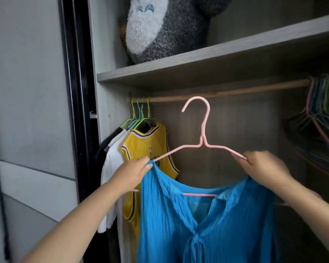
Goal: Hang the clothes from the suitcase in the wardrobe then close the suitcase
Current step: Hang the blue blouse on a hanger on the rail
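2 hands: left (132, 172), right (262, 166), both below the rod (226, 93). 1 pink hanger (204, 137) w/ 1 blue blouse (198, 224) just under rod. 3 garments at rod's left end: jersey (146, 147), white tee (112, 168), black top (107, 142). 1 bunch of spare hangers (323, 118) at right end, no. unclear. 1 plush (160, 29) above.

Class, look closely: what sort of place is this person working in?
Most likely a home bedroom wardrobe: a wooden rail carries hung shirts and spare hangers, and a plush toy sits on the shelf above.
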The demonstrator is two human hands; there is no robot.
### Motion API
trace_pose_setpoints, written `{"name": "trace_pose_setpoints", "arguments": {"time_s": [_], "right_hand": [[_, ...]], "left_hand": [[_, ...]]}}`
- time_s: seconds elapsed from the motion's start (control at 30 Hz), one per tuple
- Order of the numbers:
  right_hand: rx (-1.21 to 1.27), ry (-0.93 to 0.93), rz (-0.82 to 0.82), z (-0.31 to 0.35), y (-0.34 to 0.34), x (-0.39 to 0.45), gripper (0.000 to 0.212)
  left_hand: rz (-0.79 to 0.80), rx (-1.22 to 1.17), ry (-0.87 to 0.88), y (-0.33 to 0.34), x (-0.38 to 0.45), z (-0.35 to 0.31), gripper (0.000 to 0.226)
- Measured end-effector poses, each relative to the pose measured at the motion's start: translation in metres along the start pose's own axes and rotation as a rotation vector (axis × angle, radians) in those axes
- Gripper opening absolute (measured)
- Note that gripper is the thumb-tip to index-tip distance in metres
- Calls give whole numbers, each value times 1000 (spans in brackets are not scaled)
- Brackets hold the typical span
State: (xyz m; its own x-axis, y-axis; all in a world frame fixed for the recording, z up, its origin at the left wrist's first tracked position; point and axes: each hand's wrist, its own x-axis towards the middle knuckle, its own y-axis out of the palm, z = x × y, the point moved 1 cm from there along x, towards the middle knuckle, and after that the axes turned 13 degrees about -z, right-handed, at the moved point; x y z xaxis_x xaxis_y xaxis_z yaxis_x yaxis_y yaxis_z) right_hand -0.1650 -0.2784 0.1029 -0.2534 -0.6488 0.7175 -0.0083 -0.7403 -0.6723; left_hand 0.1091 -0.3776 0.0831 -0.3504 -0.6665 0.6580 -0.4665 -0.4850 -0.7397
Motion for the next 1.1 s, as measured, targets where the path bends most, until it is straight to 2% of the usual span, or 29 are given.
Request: {"name": "trace_pose_setpoints", "arguments": {"time_s": [0.1,0.2,0.27,0.3,0.33,0.4,0.43,0.47,0.53,0.63,0.7,0.83,1.0,1.1], "right_hand": [[126,61,73,-11,8,-1,51],[276,96,134,-13,16,-2,50],[309,147,177,-12,14,-3,47],[298,161,179,-13,13,-4,44],[280,162,163,-13,13,-6,39],[242,140,105,-7,10,-14,24],[235,126,85,-3,8,-18,17],[223,109,68,1,6,-22,15],[164,54,50,7,5,-28,20],[31,-61,24,4,3,-30,14],[-45,-67,-8,-4,-3,-29,22],[-107,40,58,-23,-13,-13,35],[-200,226,-23,-28,-6,41,35],[-154,261,-17,-19,10,61,34]], "left_hand": [[-7,37,-29,5,-2,2,33],[-158,235,-64,10,2,-10,15],[-236,249,-126,13,5,-31,18],[-195,147,-173,16,8,-45,14],[-134,-96,-271,19,12,-58,11],[111,-824,-658,19,19,-88,17],[260,-1141,-803,19,22,-100,23],[348,-1347,-883,20,26,-108,31],[382,-1561,-952,23,32,-117,39],[357,-1758,-934,26,41,-128,18],[331,-1808,-919,25,50,-136,7],[230,-1746,-890,34,77,-132,12],[272,-1476,-948,35,108,-111,22],[265,-1270,-937,35,122,-94,26]]}}
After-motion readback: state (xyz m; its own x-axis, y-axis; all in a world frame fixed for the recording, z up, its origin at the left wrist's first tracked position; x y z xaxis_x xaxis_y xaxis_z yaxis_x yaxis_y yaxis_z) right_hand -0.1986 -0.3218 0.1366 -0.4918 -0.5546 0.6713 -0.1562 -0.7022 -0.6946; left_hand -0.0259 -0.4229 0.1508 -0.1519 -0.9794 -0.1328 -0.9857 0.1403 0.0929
